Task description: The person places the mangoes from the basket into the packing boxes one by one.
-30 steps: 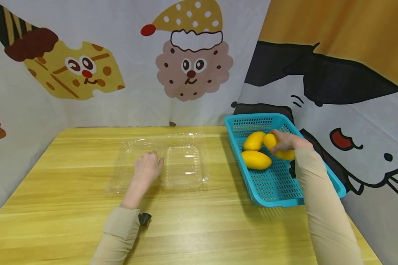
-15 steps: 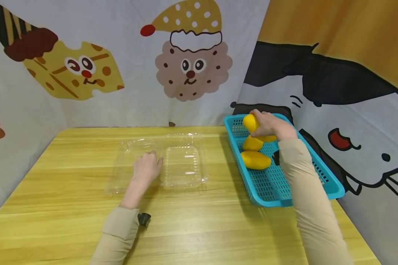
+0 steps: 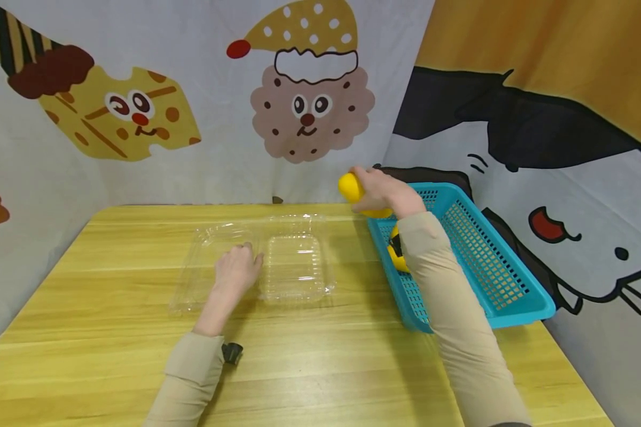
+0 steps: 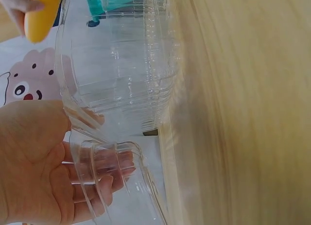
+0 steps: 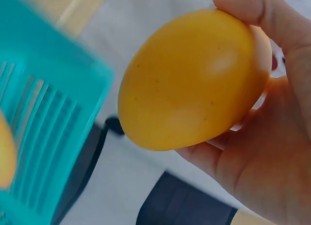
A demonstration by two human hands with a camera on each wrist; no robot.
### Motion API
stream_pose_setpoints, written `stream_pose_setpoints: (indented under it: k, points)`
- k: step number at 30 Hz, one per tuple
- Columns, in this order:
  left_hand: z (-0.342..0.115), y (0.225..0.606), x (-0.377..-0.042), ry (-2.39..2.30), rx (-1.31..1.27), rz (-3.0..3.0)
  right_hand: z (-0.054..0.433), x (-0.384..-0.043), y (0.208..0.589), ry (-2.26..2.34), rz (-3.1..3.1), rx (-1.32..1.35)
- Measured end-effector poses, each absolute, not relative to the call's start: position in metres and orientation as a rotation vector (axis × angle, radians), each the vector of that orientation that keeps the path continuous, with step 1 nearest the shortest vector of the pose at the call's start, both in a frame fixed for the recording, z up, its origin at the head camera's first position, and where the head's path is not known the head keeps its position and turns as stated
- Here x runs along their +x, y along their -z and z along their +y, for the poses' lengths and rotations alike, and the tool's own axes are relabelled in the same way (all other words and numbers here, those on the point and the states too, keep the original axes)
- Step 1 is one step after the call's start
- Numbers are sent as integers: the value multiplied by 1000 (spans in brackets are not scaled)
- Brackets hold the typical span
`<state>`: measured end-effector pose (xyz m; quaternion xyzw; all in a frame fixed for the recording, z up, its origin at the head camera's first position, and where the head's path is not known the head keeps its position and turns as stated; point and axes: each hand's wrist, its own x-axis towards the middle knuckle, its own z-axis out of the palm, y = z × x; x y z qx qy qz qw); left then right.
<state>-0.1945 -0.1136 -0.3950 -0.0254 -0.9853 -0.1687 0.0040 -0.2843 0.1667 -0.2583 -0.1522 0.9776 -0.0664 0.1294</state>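
While the left hand point(image 3: 237, 270) rests against a clear box point(image 3: 296, 267), probably flimsy, whether pinching I cannot tell, a mango point(image 3: 351, 187), likely firm but slippery, hangs in the right hand point(image 3: 379, 188), gripped sensibly round its middle, near the basket's far left corner, the basket point(image 3: 483, 249) standing rightmost.

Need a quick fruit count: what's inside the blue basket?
Inside the blue basket, yellow fruit shows partly on the left. The right sleeve and a black wrist piece hide part of the interior, so the count is unclear. The right hand grips another fruit.
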Motion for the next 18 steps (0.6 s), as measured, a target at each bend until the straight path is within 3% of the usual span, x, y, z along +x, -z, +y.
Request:
stream_pose_setpoints:
  k: [9, 18]
  points:
    - [-112, 396, -195, 501, -65, -3118, 111, -277, 285, 326, 2865, -522]
    - [-113, 396, -195, 485, -54, -3095, 62, -268, 324, 495, 2844, -406]
